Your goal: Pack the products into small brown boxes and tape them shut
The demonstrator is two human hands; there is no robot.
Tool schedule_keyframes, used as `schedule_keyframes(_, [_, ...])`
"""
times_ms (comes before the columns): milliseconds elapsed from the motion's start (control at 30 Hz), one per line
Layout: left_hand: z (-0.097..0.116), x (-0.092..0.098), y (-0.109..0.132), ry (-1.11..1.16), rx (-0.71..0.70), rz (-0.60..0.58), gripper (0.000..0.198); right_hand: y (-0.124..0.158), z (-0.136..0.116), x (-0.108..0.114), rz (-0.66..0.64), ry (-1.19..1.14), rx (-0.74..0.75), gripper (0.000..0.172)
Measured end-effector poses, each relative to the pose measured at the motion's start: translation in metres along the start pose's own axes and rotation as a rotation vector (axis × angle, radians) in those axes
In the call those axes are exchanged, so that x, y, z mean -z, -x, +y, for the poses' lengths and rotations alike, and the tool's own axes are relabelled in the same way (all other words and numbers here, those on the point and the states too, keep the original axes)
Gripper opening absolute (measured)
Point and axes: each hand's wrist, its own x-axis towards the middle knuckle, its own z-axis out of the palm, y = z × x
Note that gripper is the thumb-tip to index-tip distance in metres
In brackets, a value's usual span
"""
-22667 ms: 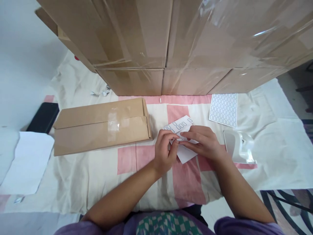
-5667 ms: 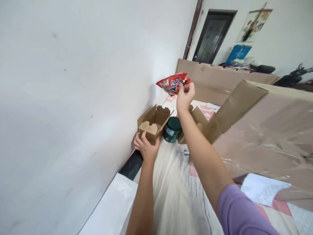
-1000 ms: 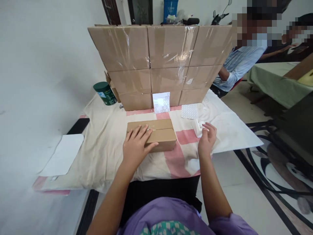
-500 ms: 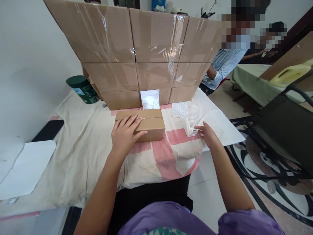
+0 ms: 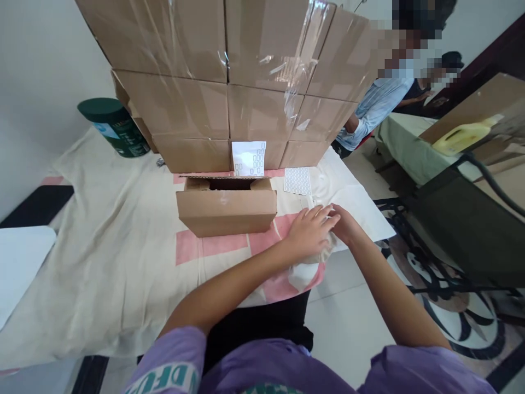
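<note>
A small cardboard box (image 5: 227,213) stands with its top flaps up, its dark inside showing at the back. To its right, my left hand (image 5: 314,232) reaches across with its fingers apart, over the place where my right hand (image 5: 342,221) is. My right hand's fingers are partly hidden behind the left ones, and whatever they touch is covered. A printed sheet of small outlines (image 5: 298,181) lies just beyond both hands. Another marked white paper (image 5: 248,158) leans upright behind the small box.
A tall wall of taped cardboard (image 5: 188,109) rises at the back. Left of it is a green tub (image 5: 118,131). A cloth (image 5: 118,235) covers the table. At the right are a dark chair (image 5: 463,230) and a person in a light blue sleeve (image 5: 381,104).
My left hand has left the small box and moved right to my right hand. The box's flaps have come open. The white object by my right hand is now hidden. The view has shifted.
</note>
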Motion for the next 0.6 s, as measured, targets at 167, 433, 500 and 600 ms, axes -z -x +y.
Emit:
schedule_keyframes(167, [-0.055,-0.050,-0.051,0.107,0.126,-0.009,0.082,0.005,-0.008,-0.001,0.006,-0.035,-0.108,0.030])
schedule_keyframes(433, [-0.069,-0.060,-0.047,0.196,0.127,0.022,0.074,-0.001,0.000,0.004,0.079,-0.011,-0.141,0.034])
schedule_keyframes(500, [-0.068,-0.059,-0.048,0.228,0.140,0.013,0.073,-0.001,0.002,0.002,0.112,0.011,-0.123,0.034])
schedule_keyframes(600, [-0.069,-0.056,-0.050,0.299,0.167,0.011,0.073,0.000,0.000,-0.001,0.125,0.015,-0.132,0.035])
